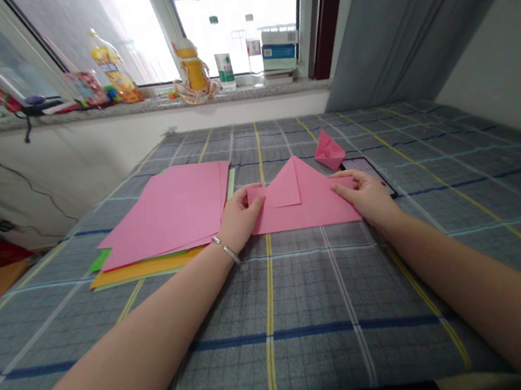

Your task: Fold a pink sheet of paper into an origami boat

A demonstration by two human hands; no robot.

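Observation:
A pink sheet of paper [309,208], folded so that a pointed peak rises from its far edge, lies on the checked cloth in front of me. A squarish flap shows on the left half of that peak. My left hand [240,213] pinches the sheet's left end between thumb and fingers, and a silver bangle circles that wrist. At the opposite end, my right hand [365,193] grips the paper the same way, thumb on top. Just beyond the right hand stands a small folded pink paper shape [329,150].
To the left lies a stack of coloured paper [172,209], pink on top with green and orange edges below. A phone [369,174] is partly behind my right hand. Bottles, including a yellow one [195,70], and boxes [280,53] line the windowsill [267,91] behind.

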